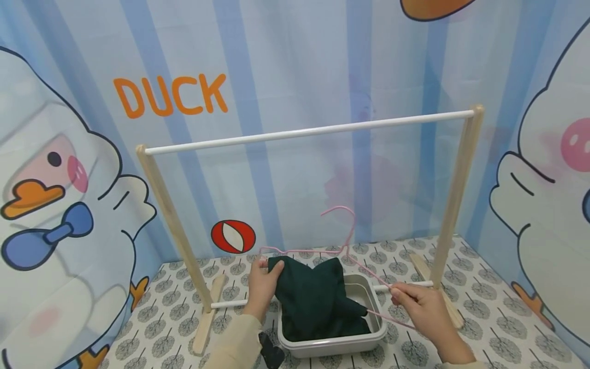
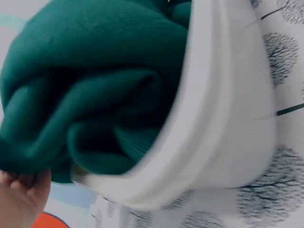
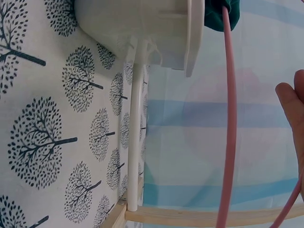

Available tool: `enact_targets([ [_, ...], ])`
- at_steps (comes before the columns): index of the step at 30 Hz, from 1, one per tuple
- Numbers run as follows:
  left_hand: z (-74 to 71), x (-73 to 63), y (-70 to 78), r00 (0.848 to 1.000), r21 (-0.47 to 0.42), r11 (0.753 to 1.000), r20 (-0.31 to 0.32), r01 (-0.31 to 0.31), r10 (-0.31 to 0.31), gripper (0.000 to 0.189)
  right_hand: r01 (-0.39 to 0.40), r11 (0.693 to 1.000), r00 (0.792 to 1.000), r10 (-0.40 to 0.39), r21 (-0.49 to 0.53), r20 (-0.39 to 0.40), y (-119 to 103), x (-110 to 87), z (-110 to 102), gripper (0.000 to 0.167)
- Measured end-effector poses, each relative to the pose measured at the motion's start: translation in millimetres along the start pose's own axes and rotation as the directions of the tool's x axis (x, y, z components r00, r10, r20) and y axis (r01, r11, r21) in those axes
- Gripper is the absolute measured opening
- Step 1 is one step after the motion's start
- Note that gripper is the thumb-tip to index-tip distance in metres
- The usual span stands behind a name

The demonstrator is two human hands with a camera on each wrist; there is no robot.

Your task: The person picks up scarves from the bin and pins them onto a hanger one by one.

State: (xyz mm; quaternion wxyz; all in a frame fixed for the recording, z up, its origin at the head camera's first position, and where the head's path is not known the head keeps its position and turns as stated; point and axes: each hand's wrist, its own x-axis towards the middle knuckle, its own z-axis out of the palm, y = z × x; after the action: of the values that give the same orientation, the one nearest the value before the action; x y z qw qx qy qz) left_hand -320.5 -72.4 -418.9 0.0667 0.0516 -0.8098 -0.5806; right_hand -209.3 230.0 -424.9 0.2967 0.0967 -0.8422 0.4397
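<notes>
A dark green cloth garment lies bunched in and above a whitish plastic basin. My left hand pinches its upper left corner, thumb on the front. Beside those fingers, the left end of a pink wire hanger shows; whether they also hold it, I cannot tell. My right hand grips the hanger's right arm, with the hook pointing up. The hanger's lower bar comes out of the garment's right side, and the garment hides part of the wire. In the left wrist view, folds of the green cloth overhang the basin's rim.
A wooden rack with a white top rail stands behind the basin, its posts left and right. Its low white crossbar passes behind the basin. A black object lies by my left sleeve. Tree-patterned cloth covers the table; a duck-print curtain hangs behind.
</notes>
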Motion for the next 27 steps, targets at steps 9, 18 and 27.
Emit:
enact_targets([
  [9, -8.5, -8.8, -23.2, 0.936, -0.031, 1.0, 0.353, 0.002, 0.009, 0.077, -0.07, 0.997, 0.997, 0.07, -0.025, -0.015, 5, -2.2, -1, 0.009],
  [18, -7.0, -12.6, -6.6, 0.964, -0.11, 0.99, 0.242, -0.086, 0.111, 0.043, -0.001, 1.0, 0.999, 0.002, -0.001, 0.032, 5, -1.4, -3, 0.02],
  [27, -2.7, -1.4, 7.2, 0.991, -0.134, 0.991, 0.129, -0.026, 0.043, 0.036, 0.029, 0.999, 0.998, -0.03, 0.02, 0.052, 3, -2.1, -7, 0.019],
])
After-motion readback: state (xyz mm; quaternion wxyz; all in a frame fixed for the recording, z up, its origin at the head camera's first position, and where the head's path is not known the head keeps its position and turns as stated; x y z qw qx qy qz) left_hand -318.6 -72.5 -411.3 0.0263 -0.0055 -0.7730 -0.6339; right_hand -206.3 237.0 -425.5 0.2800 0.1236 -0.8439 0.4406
